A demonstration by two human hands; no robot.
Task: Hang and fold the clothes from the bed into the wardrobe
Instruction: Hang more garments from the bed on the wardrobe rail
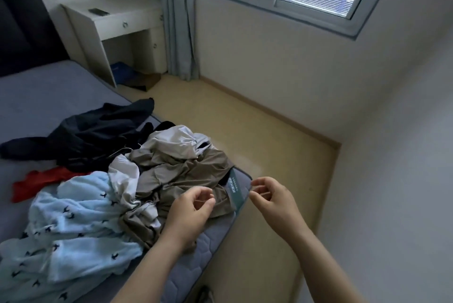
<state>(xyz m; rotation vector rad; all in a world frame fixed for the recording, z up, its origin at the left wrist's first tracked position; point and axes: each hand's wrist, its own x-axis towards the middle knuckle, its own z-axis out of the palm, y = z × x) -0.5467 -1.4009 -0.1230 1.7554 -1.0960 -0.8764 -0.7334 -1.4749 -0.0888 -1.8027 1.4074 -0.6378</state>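
While clothes [176,170] lie heaped on the bed [49,96], the left hand [190,209] and right hand [272,196] hover half-curled; whether they perhaps pinch anything, I cannot tell.

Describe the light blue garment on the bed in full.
The light blue garment looks fluffy, like fleece, dotted with small dark bird-like shapes. It lies crumpled on the grey mattress, running off the picture's lower left. A white garment and a brown garment lie against its right edge; a red garment lies at its upper left.
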